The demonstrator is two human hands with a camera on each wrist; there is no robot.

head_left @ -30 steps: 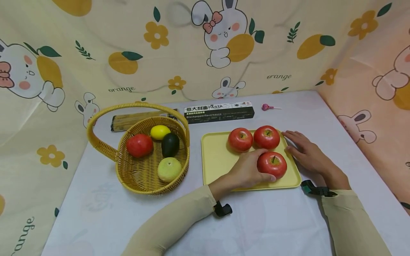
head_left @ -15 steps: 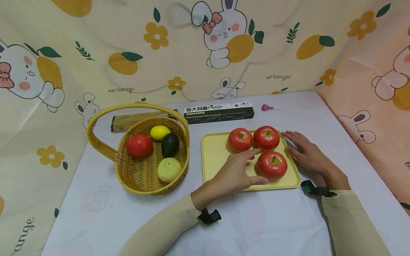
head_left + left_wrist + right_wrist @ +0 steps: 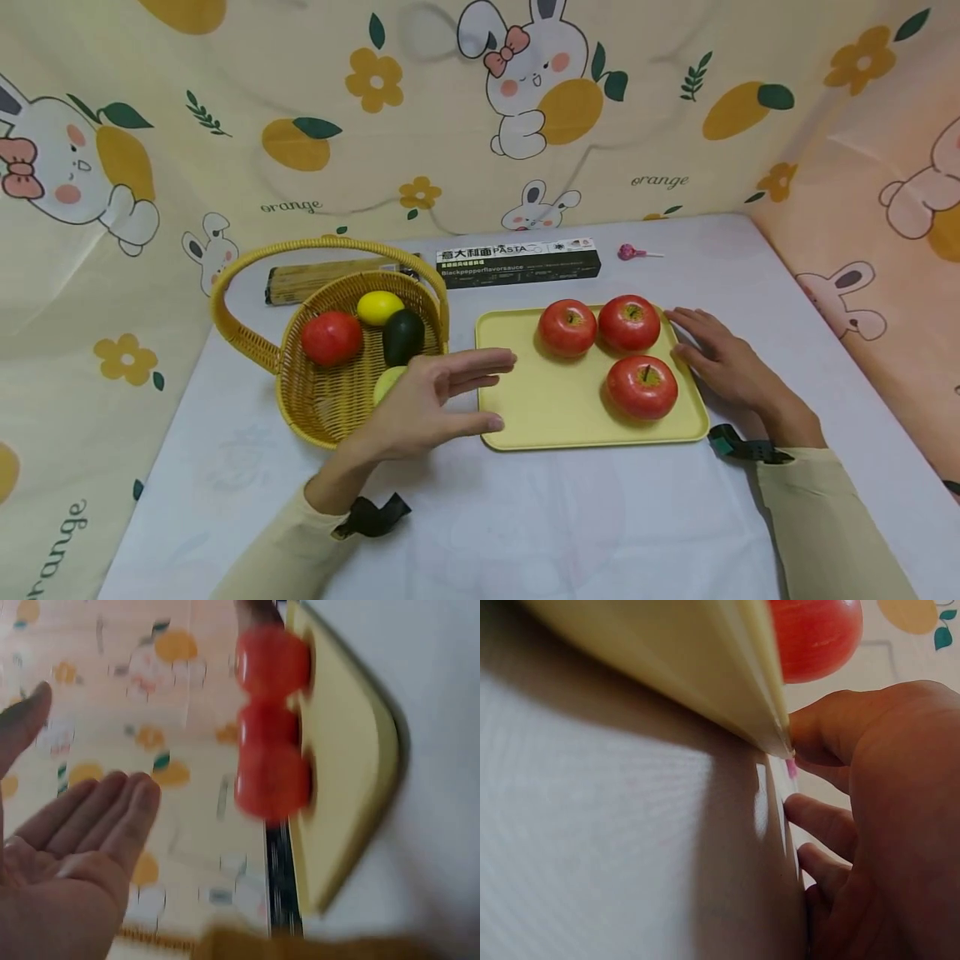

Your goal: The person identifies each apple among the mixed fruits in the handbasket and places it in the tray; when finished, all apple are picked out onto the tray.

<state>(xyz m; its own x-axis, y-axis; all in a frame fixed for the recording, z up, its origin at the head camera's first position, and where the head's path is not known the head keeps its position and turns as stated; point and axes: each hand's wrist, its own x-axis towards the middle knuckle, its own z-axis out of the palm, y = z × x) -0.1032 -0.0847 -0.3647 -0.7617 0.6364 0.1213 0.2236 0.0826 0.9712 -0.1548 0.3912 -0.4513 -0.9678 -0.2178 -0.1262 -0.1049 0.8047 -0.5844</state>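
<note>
Three red apples sit on the yellow tray [image 3: 540,400]: a back-left apple [image 3: 567,327], a back-right apple [image 3: 629,323] and a front apple [image 3: 642,387]. My left hand [image 3: 420,408] hovers between the tray and the wicker basket [image 3: 322,400], holding nothing, its fingers straight and the thumb apart. It covers part of a yellow-green round fruit [image 3: 386,383] in the basket. At the tray's right edge rests my right hand [image 3: 727,367], fingers extended; in the right wrist view its thumb touches the tray's rim.
The basket also holds a red fruit [image 3: 332,337], a lemon [image 3: 379,307] and an avocado [image 3: 403,337]; its tall handle [image 3: 247,342] arches over the left. Behind lie a spaghetti pack [image 3: 322,279], a black-and-white pasta box [image 3: 517,263] and a lollipop [image 3: 637,252].
My left hand has let go of the front apple and moved left, away from the tray to the basket's front right. The right hand stays at the tray's edge.
</note>
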